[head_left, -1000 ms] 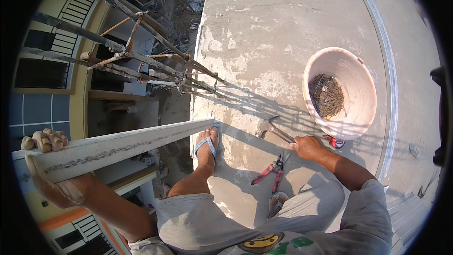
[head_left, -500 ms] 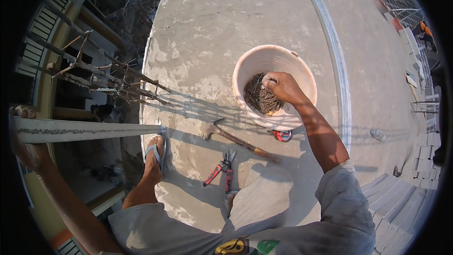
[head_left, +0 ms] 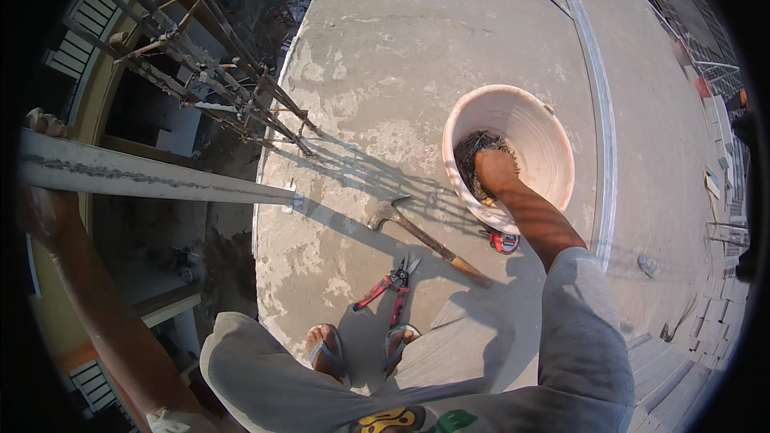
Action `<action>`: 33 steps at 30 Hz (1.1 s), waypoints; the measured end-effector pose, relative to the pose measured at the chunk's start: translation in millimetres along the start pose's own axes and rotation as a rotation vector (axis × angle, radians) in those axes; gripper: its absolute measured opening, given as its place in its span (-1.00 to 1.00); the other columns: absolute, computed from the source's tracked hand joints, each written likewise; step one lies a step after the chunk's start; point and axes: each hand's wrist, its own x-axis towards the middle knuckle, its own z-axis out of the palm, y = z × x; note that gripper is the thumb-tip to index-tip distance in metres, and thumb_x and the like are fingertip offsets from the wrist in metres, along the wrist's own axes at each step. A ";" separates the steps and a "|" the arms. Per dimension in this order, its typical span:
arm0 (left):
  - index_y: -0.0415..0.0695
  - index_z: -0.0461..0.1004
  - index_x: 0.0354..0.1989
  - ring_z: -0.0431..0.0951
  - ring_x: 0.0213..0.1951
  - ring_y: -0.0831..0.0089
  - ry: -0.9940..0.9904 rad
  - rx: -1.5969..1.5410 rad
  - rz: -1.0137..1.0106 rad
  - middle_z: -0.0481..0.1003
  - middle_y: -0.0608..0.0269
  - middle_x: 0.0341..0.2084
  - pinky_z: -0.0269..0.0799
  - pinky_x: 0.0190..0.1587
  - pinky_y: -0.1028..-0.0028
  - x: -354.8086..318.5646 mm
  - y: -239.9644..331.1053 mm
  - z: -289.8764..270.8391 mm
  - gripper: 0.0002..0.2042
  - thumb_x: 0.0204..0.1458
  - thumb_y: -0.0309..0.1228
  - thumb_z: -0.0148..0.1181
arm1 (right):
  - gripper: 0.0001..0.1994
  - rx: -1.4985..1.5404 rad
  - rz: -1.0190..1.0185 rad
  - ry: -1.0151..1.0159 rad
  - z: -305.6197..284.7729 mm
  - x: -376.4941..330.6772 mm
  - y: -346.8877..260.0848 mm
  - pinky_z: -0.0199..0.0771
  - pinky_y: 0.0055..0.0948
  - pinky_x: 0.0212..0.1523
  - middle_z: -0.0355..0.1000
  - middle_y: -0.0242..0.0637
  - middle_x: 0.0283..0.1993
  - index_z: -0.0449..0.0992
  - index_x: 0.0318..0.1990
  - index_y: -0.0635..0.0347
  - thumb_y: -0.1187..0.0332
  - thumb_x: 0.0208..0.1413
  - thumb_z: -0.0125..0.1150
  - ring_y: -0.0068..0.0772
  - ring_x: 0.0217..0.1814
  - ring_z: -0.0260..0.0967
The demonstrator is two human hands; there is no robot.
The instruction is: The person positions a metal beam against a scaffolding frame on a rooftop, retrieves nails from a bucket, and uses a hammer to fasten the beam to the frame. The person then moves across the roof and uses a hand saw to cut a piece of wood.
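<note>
The right hand point(head_left: 495, 170) is sunk into the dark tangle of wire pieces point(head_left: 473, 162) at the bottom of the pale bucket point(head_left: 553, 148), fingers buried so I cannot tell whether they are closed. The left hand point(head_left: 42, 212) is wrapped around a long metal profile point(head_left: 152, 178), well left of the bucket. A hammer point(head_left: 425, 238) and red-handled snips point(head_left: 391, 287) lie on the concrete just beside the bucket, on its near left.

No pkgs, labels, signs or screens anywhere in view.
</note>
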 end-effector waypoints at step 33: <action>-0.40 0.47 -0.21 0.65 -0.53 0.18 0.418 -0.054 0.125 0.55 -0.04 -0.58 0.65 -0.36 0.36 15.4 2.5 116.6 -0.53 -0.20 -0.25 0.38 | -0.57 0.715 0.117 0.387 -9.0 -39.9 92.9 0.28 -0.38 -0.33 0.26 -0.26 -0.38 0.30 0.14 0.23 0.35 0.09 -0.02 -0.34 -0.42 0.22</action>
